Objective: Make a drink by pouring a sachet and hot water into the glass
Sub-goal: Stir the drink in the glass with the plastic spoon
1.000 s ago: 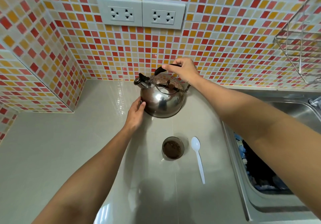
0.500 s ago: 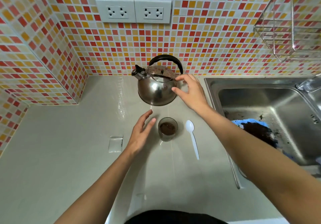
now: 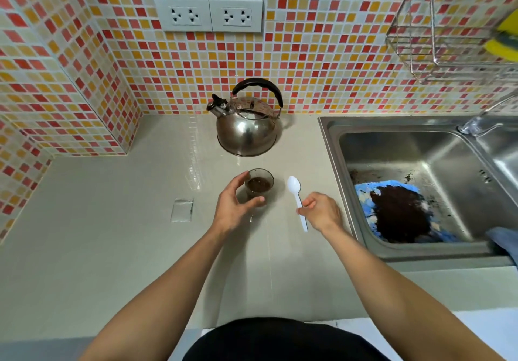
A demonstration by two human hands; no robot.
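Stirring looks next: left hand (image 3: 234, 206) cups the glass (image 3: 259, 184) mid-counter, steadying it, fingers curled round; right hand (image 3: 319, 210) pinches the spoon (image 3: 297, 196) handle beside it.

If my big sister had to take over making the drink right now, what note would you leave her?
Left hand: curled around the glass, steadying it; a firm grip is not certain.
Right hand: pinching the white spoon by its handle; the spoon lies on the counter.
Kettle: upright at the back by the tiled wall, nobody touching it.
Sachet: flat on the counter, left of the glass, looks empty.
Done: dark drink is in the glass.
Left: probably stir with the spoon.
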